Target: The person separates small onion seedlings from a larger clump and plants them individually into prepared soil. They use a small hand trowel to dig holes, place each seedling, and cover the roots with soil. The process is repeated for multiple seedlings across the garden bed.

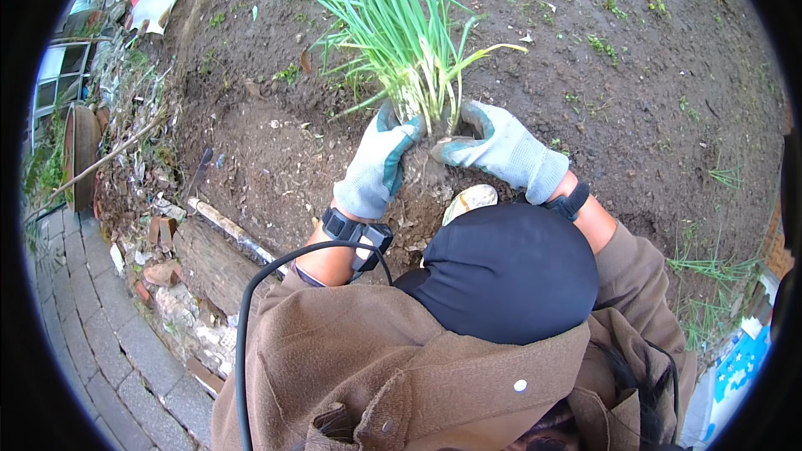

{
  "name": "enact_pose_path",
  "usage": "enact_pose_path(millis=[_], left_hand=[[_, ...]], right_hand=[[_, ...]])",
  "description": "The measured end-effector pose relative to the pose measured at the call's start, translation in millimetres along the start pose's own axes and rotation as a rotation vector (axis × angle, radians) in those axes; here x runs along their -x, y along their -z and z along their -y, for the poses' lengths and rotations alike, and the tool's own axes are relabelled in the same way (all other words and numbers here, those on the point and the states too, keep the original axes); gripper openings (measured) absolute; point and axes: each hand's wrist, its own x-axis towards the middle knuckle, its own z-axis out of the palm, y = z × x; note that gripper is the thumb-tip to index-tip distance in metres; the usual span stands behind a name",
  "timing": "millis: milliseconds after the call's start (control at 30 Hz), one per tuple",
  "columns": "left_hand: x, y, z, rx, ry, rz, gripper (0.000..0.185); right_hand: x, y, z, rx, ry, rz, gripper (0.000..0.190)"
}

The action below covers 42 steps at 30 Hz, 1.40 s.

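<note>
A thick clump of green onions (401, 19) stands in front of me, its long green leaves fanning away and its pale stems bunched at the bottom. My left hand (383, 153), in a grey and teal work glove, grips the left side of the stem base. On the other side my right hand (504, 147), gloved alike, has its thumb and fingers around the base near the roots. Soil clings to the roots (429, 166) between the two gloves. My glove fingers partly hide the lower stems.
Brown soil (601, 88) with small weeds surrounds the clump. At left lie a long-handled tool (232, 232), a log (210, 263), broken bricks (163, 272) and a paved path (113, 319). Loose green leaves (714, 269) lie at right. A cable (244, 326) runs by my left arm.
</note>
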Motion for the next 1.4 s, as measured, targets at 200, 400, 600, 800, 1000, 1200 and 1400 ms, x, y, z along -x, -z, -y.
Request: enact_pose_path(millis=[200, 400, 600, 800, 1000, 1200, 1400], left_hand=[[-7, 6, 19, -0.061, -0.062, -0.095, 0.046], [-12, 6, 23, -0.065, -0.05, -0.19, 0.046], [-8, -4, 17, -0.067, -0.144, -0.196, 0.053], [-9, -15, 13, -0.153, -0.111, -0.139, 0.063], [-11, -10, 17, -0.081, -0.069, -0.215, 0.058], [-23, -2, 42, -0.115, -0.116, -0.373, 0.044], [-21, 8, 51, -0.075, -0.099, -0.466, 0.033]], right_hand=[[-1, -6, -3, -0.101, -0.016, -0.03, 0.057], [0, -11, -11, -0.095, 0.052, -0.093, 0.057], [1, -3, -8, -0.182, -0.029, -0.068, 0.062], [-15, -14, -10, -0.141, 0.054, -0.137, 0.081], [-20, -14, -20, -0.266, 0.002, -0.195, 0.059], [-27, -14, -39, -0.294, -0.084, -0.16, 0.049], [-28, -18, -54, -0.323, -0.272, -0.144, 0.038]])
